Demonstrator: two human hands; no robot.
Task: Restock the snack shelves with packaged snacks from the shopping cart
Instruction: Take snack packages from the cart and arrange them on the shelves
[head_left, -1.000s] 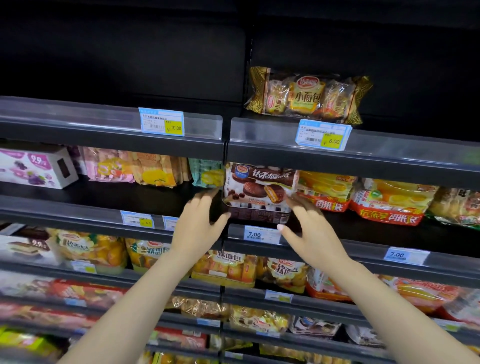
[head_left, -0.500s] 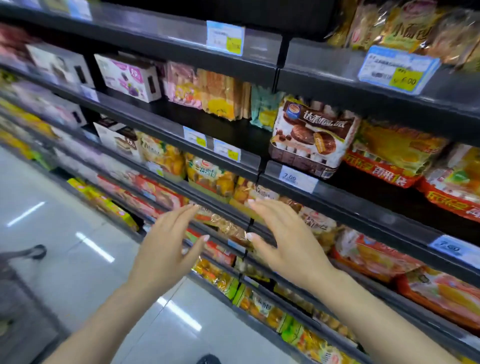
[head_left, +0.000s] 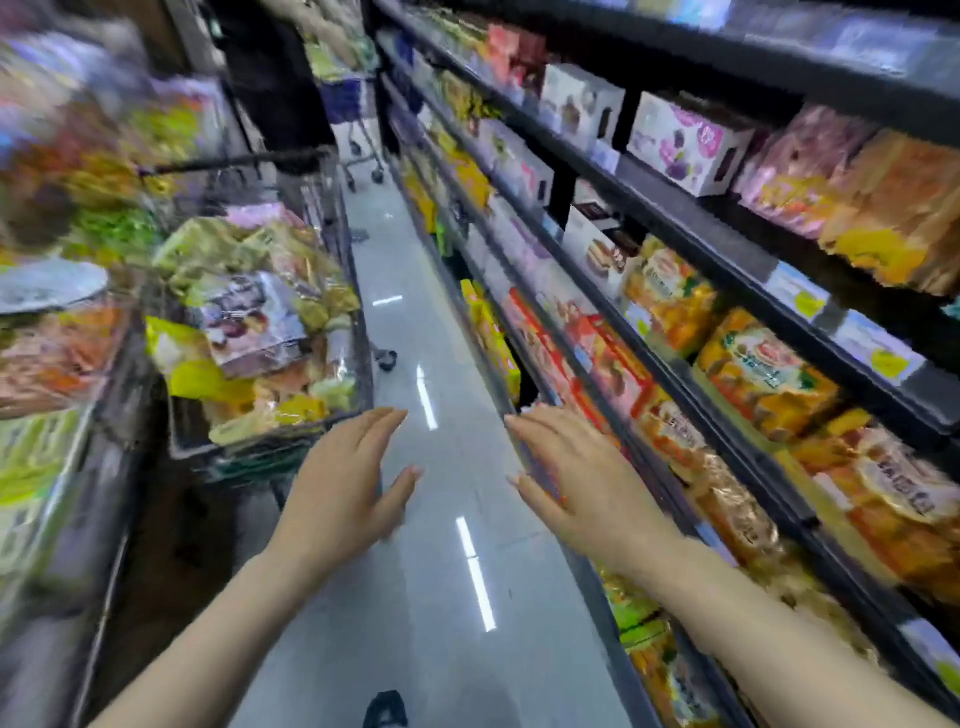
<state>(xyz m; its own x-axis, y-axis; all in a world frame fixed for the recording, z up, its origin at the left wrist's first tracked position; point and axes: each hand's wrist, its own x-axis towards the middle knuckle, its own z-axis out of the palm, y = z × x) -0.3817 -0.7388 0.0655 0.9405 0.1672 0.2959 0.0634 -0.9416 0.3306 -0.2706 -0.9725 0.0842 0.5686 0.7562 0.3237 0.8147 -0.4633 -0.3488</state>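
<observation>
The shopping cart (head_left: 291, 431) stands at the left of the aisle, heaped with packaged snacks. On top of the heap lies a brown-and-white chocolate pie pack (head_left: 249, 322). The snack shelves (head_left: 691, 228) run along the right, stocked with boxes and bags. My left hand (head_left: 343, 488) hovers over the floor just in front of the cart's near corner, fingers straight, holding nothing. My right hand (head_left: 576, 483) hovers beside the lower shelf edges, fingers straight and empty. The whole view is motion-blurred.
A grey tiled aisle floor (head_left: 436, 519) runs between cart and shelves. A second cart (head_left: 358, 119) and a person in dark clothes (head_left: 270, 78) stand further down the aisle. Another rack of goods (head_left: 47, 364) fills the left edge.
The view has swung left and down from the shelf to the aisle and cart. Both hands left the chocolate pie pack on the shelf and now hover empty over the floor.
</observation>
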